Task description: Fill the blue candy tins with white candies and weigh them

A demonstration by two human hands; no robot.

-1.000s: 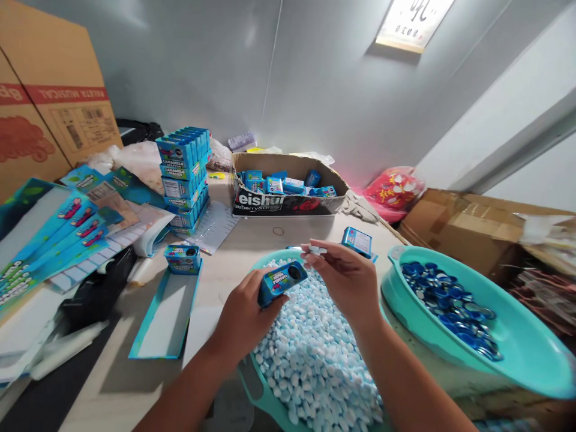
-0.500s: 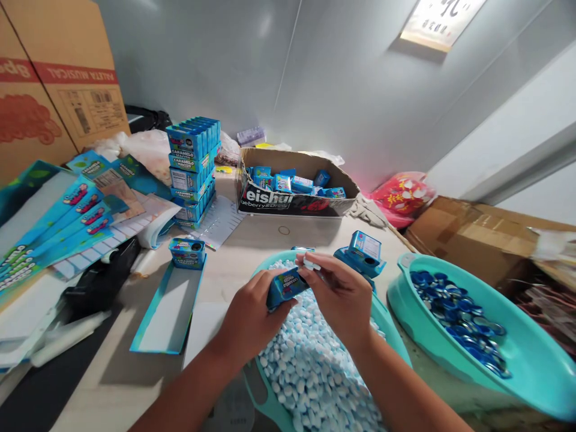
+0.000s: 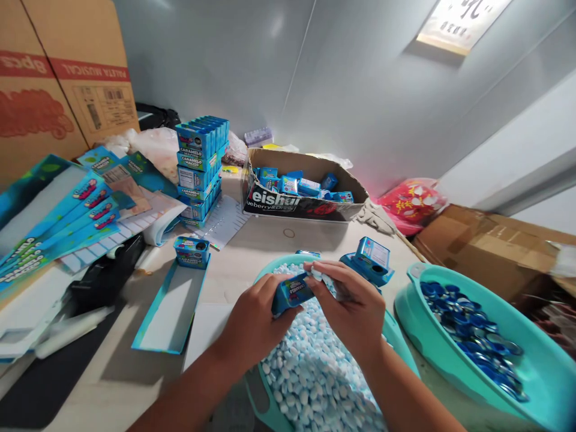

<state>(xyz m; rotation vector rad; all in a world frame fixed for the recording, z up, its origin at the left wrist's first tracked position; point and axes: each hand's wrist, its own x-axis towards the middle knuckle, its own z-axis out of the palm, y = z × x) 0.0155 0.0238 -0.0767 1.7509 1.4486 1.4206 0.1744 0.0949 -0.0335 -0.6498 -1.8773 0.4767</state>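
Note:
My left hand (image 3: 253, 313) is closed around a small blue candy box (image 3: 293, 293) lettered "Caramelo Macizo", tilted above a teal basin (image 3: 407, 354). My right hand (image 3: 353, 306) pinches white candies (image 3: 317, 274) at the right end of that box. Pale blue and white candies (image 3: 315, 372) fill the basin below both hands. Just beyond, a few more blue boxes (image 3: 372, 255) lie on the table at its far right rim. Left of my hands is a long open tray (image 3: 166, 312), with one blue candy box (image 3: 192, 251) standing at its far end.
At the back stands a cut-down carton (image 3: 306, 207) of blue boxes, beside a tall stack of boxes (image 3: 202, 168). A second teal basin (image 3: 454, 372) on the right holds shiny blue round pieces (image 3: 472, 336). Flat printed cardboard (image 3: 67, 222) and a large brown carton (image 3: 67, 66) occupy the left.
The whole view has shifted slightly, so things sit a little further right. My right hand stays at the end of the box with the candies, and my left hand keeps its hold.

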